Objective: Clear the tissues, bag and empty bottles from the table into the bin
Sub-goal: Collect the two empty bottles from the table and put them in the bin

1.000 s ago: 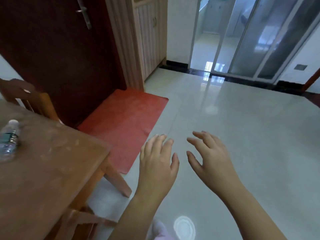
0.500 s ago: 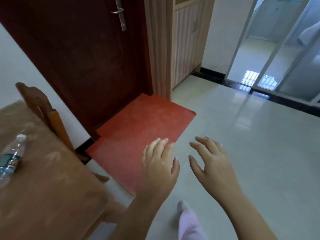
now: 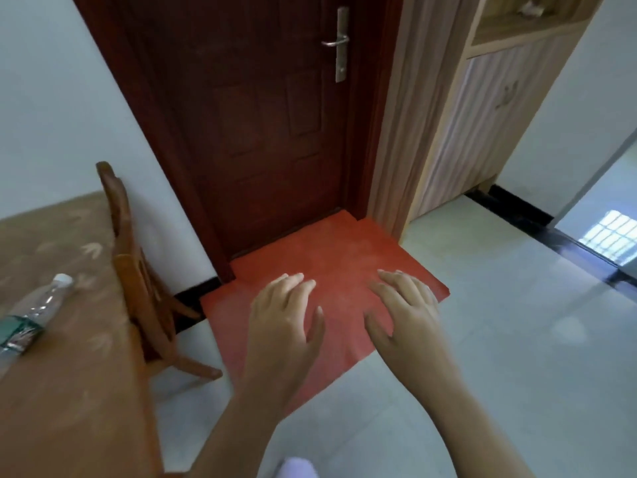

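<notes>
Currently the bottle [image 3: 32, 313] lies on its side on the surface [image 3: 69, 391], well left of both sets of fingers. Left hand [image 3: 282, 326] and right hand [image 3: 405, 319] hover palm-down over the red mat [image 3: 331, 257] and open floor [image 3: 499, 339]; fingers spread, holding nothing. Chair [image 3: 134, 270] stands between bottle and hands.

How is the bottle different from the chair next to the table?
The bottle is clear plastic with a white cap and a green label; the chair is solid orange-brown wood. The bottle lies on its side on the table; the chair stands on the floor, pushed against the table's edge. The bottle looks far smaller than the chair. Neither is touched: the left hand and right hand are open and empty.
</notes>
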